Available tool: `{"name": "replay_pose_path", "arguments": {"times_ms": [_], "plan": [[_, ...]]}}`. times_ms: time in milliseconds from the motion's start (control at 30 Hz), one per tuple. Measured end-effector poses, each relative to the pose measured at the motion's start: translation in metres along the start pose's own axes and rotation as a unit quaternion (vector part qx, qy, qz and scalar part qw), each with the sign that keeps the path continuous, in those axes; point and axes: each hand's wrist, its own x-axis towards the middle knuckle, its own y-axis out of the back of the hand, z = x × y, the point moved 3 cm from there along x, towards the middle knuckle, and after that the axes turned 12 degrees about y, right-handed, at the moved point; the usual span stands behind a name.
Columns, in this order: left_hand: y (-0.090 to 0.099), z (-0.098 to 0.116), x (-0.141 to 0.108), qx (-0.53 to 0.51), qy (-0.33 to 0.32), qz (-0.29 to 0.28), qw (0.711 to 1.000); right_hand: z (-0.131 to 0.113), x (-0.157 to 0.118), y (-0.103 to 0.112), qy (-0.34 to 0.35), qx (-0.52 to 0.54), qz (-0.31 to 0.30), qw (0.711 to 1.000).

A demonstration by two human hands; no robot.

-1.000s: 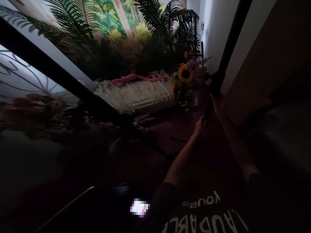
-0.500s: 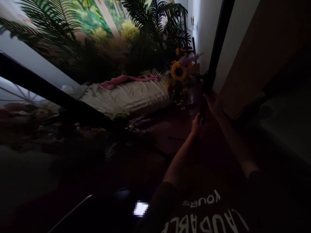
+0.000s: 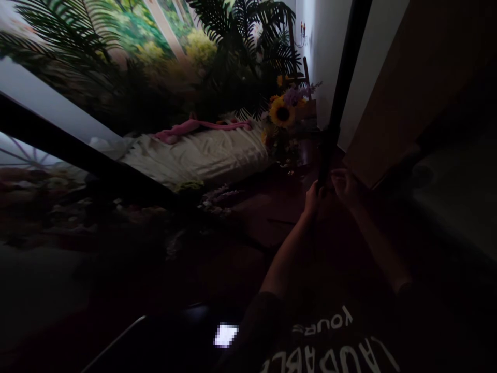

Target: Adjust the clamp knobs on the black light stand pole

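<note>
A black stand pole [image 3: 344,77] rises from the dark floor towards the top of the view, leaning a little to the right. My left hand [image 3: 311,198] is wrapped round its lower part. Close by on the right is my right hand [image 3: 347,189], its fingers partly spread and pointing at the pole, with a small gap between. Nothing shows in those fingers, though the light is very dim. A dark collar on the pole sits just above both hands. Thin dark legs reach out low to the left, hard to make out.
A sunflower bouquet [image 3: 282,111] stands just left of the pole. Beyond lies a cream cloth [image 3: 202,155] with a pink plush toy [image 3: 182,129] on it. Another black pole [image 3: 85,155] slants across the left. A brown panel [image 3: 388,103] stands at right; a dark glossy surface is at lower left.
My right hand has come down off the pole's collar and moved slightly right, away from the pole. My left hand keeps its hold. The collar appears slightly lower.
</note>
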Motion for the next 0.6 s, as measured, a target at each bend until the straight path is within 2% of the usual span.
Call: {"name": "replay_pose_path", "arguments": {"times_ms": [100, 200, 300, 433, 500, 600], "plan": [[0.0, -0.001, 0.0, 0.01, -0.004, 0.005, 1.0, 0.008, -0.041, 0.006, -0.01, -0.021, -0.056, 0.998], [0.0, -0.001, 0.001, 0.012, -0.007, 0.001, 1.0, 0.029, -0.067, 0.003, -0.122, 0.021, -0.058, 0.991], [0.001, 0.0, 0.0, 0.018, -0.009, 0.007, 1.0, 0.05, -0.074, -0.007, -0.226, 0.075, -0.02, 0.971], [0.002, 0.0, 0.001, 0.03, -0.018, 0.009, 0.999, 0.072, -0.066, -0.021, -0.298, 0.12, 0.028, 0.947], [0.002, 0.0, 0.001, 0.035, -0.018, 0.007, 0.999, 0.084, -0.064, -0.028, -0.365, 0.179, 0.049, 0.913], [0.002, -0.001, 0.001, 0.043, -0.011, 0.007, 0.999, 0.096, -0.065, -0.043, -0.463, 0.349, 0.006, 0.815]]}}
